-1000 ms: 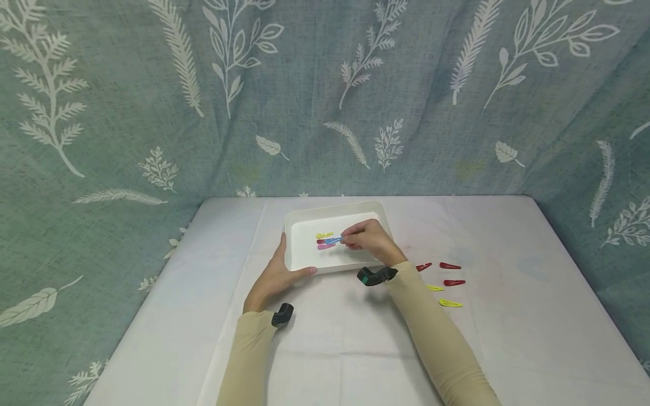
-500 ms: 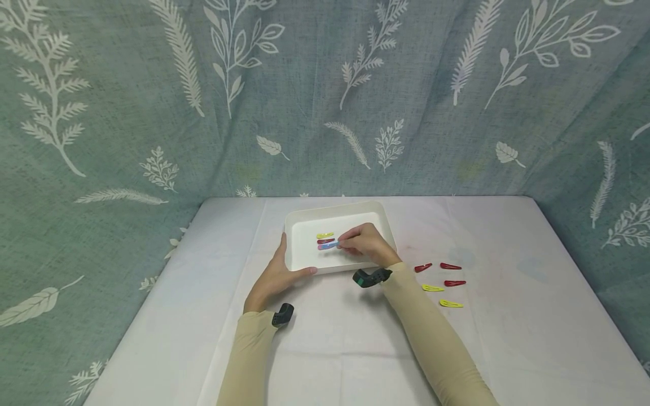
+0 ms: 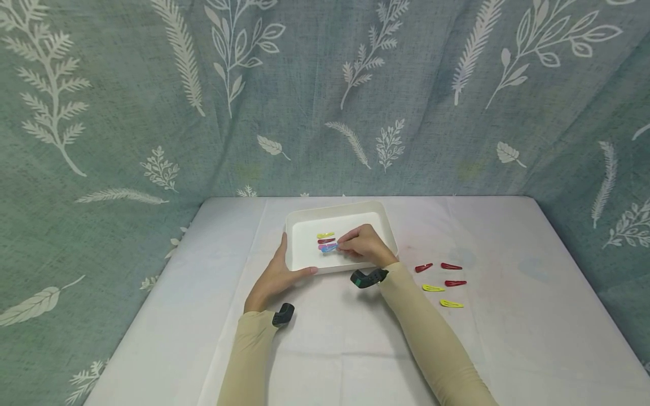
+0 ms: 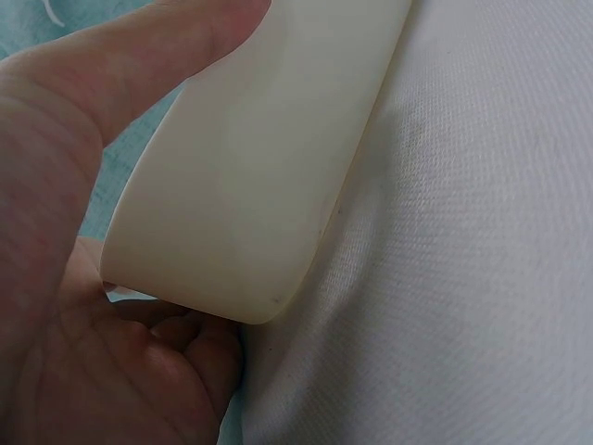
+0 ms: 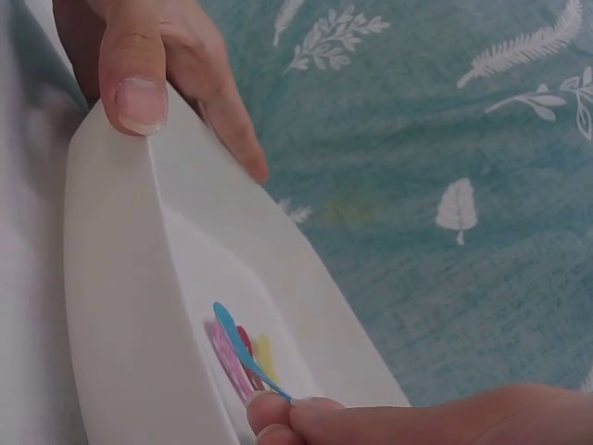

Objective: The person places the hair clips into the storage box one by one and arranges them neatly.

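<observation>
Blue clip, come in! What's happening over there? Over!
Right hand pinching blue clip in tray. Left hand gripping tray's corner. Pink clip close by, maybe in the way; touching, can't tell.

Before you is a table draped in a faintly creased white cloth. Beyond the table's far edge hangs a blue-green fabric backdrop, which also flanks the table on your left and right. White plants are printed on it: above the table's far edge you have a small leafy sprig and a curved frond; left of the table, a broad leaf on a thin stem; right of the table, an upright feathery frond. Above the table's far right, a yellowish patch tints the backdrop.
</observation>
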Available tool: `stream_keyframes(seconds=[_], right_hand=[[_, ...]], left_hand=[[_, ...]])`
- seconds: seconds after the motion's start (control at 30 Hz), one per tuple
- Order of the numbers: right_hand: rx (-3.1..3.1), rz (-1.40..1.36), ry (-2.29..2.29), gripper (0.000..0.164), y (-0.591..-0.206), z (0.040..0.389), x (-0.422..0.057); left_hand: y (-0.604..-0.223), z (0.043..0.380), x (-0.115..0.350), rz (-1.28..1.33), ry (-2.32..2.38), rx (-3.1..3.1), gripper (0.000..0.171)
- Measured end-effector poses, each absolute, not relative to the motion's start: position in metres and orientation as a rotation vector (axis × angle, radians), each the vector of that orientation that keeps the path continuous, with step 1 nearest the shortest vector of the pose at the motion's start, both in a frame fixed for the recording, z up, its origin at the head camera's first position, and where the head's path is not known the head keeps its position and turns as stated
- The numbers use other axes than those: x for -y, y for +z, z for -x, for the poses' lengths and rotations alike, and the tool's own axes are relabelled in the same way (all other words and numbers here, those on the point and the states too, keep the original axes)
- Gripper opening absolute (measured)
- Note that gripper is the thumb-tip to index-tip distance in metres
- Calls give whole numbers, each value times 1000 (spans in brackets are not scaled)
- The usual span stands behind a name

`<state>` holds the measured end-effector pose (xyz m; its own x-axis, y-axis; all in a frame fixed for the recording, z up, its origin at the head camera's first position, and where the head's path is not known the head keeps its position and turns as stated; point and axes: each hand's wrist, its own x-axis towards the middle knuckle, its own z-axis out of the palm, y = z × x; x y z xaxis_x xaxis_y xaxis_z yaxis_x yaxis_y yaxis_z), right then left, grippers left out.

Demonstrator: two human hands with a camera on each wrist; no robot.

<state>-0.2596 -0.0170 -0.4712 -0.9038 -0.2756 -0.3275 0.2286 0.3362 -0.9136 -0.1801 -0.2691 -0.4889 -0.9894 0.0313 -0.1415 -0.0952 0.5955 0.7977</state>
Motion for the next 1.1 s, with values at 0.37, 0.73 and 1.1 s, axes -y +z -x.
stream_keyframes(seconds=[0.37,0.73,1.1], right_hand=[[-2217,29,-1574,11,-472,258,20],[-2274,22,-1545,8,-473,258,25],[-2347,26,-1512,5,-474,256,29]], left_hand=[[-491,181,268,47,1346,-2684,138],[-490,180,268,66,1347,-2684,139],[-490,181,269,82,1352,-2671,139]])
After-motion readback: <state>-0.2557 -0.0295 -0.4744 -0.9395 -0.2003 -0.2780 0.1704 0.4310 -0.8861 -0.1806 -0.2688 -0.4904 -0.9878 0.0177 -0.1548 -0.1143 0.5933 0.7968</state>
